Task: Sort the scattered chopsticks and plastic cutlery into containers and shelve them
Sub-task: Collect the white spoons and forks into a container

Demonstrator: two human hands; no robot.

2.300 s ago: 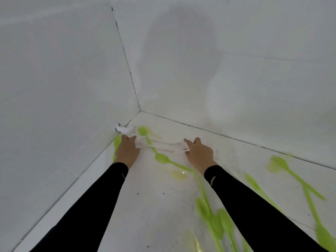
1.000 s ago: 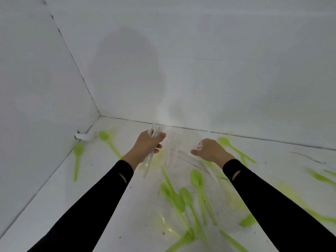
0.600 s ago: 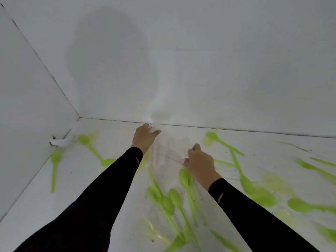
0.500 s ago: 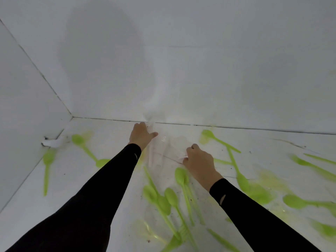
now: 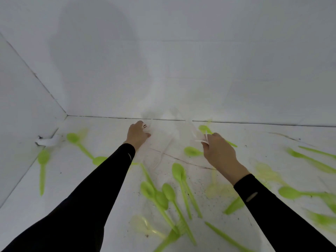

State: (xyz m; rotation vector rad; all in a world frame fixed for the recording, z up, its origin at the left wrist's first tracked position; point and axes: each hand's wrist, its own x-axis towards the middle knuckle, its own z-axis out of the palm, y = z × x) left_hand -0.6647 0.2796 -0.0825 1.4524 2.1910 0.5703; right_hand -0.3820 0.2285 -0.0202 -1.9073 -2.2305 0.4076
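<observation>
- On the white surface [image 5: 72, 175], green spoons [image 5: 177, 171] are scattered around both arms; a white scrap [image 5: 47, 141] is lodged at the left wall.
- A clear fork [image 5: 155, 163], blurred, is seen between the hands.
- White cutlery [image 5: 201, 140] is pinched in the right hand [image 5: 218, 151].
- The left hand [image 5: 137, 136] is curled by the back wall; its hold cannot be told.

Lime-green spoons [image 5: 177, 172] cover a white surface [image 5: 63, 170] flecked with dark specks; near the spoons, translucent white cutlery [image 5: 200, 141] and black sleeves [image 5: 101, 197].
</observation>
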